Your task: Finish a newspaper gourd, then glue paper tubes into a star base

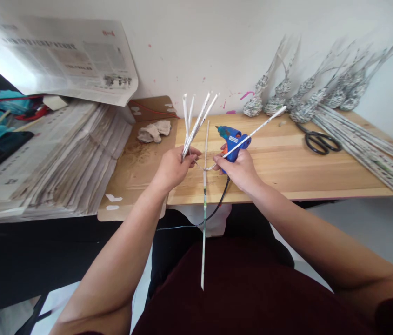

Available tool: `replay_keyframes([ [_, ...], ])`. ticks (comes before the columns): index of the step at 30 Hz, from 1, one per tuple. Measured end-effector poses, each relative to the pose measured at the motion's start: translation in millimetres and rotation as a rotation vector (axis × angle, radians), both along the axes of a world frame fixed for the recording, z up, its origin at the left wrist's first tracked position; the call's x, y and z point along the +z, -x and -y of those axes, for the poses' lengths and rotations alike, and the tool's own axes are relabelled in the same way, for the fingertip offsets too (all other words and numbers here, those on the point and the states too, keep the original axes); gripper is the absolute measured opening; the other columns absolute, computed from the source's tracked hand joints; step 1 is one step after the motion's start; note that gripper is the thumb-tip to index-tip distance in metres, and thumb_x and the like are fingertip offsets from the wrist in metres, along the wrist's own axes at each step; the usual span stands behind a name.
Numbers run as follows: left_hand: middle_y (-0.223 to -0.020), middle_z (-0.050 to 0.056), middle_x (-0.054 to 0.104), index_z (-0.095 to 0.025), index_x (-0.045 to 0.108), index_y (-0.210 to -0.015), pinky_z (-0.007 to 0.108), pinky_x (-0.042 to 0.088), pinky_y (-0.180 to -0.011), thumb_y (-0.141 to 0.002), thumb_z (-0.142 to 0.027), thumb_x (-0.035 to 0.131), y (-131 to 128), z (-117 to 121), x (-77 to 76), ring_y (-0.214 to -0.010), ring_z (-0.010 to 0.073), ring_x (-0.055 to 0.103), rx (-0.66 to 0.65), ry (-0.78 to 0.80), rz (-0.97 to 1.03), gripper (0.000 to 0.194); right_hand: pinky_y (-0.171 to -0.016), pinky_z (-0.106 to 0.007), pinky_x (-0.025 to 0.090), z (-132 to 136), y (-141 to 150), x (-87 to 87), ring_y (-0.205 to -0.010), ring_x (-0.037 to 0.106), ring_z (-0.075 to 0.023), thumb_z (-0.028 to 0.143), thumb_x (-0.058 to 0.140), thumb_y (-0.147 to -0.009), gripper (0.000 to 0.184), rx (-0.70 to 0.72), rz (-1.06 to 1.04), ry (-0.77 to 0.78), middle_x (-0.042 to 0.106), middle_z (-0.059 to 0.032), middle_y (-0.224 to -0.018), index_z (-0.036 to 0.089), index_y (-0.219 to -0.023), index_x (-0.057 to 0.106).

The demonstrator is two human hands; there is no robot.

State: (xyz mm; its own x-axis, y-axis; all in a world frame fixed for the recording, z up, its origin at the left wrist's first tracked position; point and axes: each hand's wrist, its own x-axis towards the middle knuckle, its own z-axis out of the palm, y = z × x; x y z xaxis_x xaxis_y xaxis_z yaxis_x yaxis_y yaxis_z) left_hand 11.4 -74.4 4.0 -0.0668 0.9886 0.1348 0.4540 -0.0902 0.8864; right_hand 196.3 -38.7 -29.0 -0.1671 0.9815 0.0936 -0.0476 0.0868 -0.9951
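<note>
My left hand [177,165] is closed around several thin rolled-newspaper tubes [196,123], whose upper ends fan out above my fist. Between the thumb and fingers of my right hand [240,167] is a single paper tube [266,122], which slants up to the right. Its lower end meets a long upright paper tube [205,188] between my hands, which runs down past the table edge toward my lap. A blue glue gun [233,137] with an orange trigger is right behind my right hand; whether the hand touches it, I cannot tell.
Stacked newspapers [67,158] fill the left side, with a crumpled cloth [153,131] on brown cardboard [129,181]. Woven paper gourd shapes [308,104] stand by the wall. Black scissors [322,142] and more paper tubes [374,149] lie right. A black cord [222,200] hangs over the table edge.
</note>
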Motion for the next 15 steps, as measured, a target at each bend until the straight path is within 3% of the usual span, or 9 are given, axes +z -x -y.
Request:
replay_keyframes([
  [6,-0.090,0.008,0.073,-0.013,0.066,-0.113,0.030,0.059,-0.066,-0.087,-0.030,0.063,7,0,2.3,-0.069,0.0151,0.069,0.151,-0.005,0.089,0.031,-0.049,-0.029,0.053,0,-1,-1.6,-0.060,0.069,-0.0163,0.033,0.075,-0.073,0.032,0.001,0.013,-0.007,0.065,0.0025,-0.076,0.025,-0.093,0.051],
  [12,-0.072,-0.003,0.061,-0.021,0.061,-0.101,0.022,0.050,-0.054,-0.098,-0.038,0.050,43,7,14.4,-0.055,0.0069,0.055,0.597,-0.240,0.465,0.021,-0.047,-0.028,0.053,1,-2,-2.9,-0.058,0.069,-0.0153,0.029,0.074,-0.074,0.031,0.006,-0.010,-0.010,0.065,0.0031,-0.075,0.023,-0.094,0.051],
  [13,-0.072,-0.004,0.060,-0.022,0.060,-0.101,0.022,0.048,-0.052,-0.099,-0.038,0.048,47,12,17.9,-0.055,0.0065,0.054,0.653,-0.299,0.439,0.019,-0.048,-0.028,0.053,2,-2,-2.9,-0.059,0.069,-0.0152,0.029,0.074,-0.074,0.031,0.006,-0.009,-0.010,0.065,0.0031,-0.075,0.023,-0.094,0.051],
  [15,-0.078,-0.004,0.062,-0.024,0.058,-0.109,0.021,0.046,-0.052,-0.100,-0.037,0.046,47,22,23.7,-0.059,0.0074,0.056,0.632,-0.400,0.244,0.020,-0.048,-0.028,0.054,2,-2,-2.7,-0.059,0.069,-0.0153,0.031,0.074,-0.074,0.031,0.006,0.000,-0.012,0.065,0.0034,-0.075,0.024,-0.094,0.051],
])
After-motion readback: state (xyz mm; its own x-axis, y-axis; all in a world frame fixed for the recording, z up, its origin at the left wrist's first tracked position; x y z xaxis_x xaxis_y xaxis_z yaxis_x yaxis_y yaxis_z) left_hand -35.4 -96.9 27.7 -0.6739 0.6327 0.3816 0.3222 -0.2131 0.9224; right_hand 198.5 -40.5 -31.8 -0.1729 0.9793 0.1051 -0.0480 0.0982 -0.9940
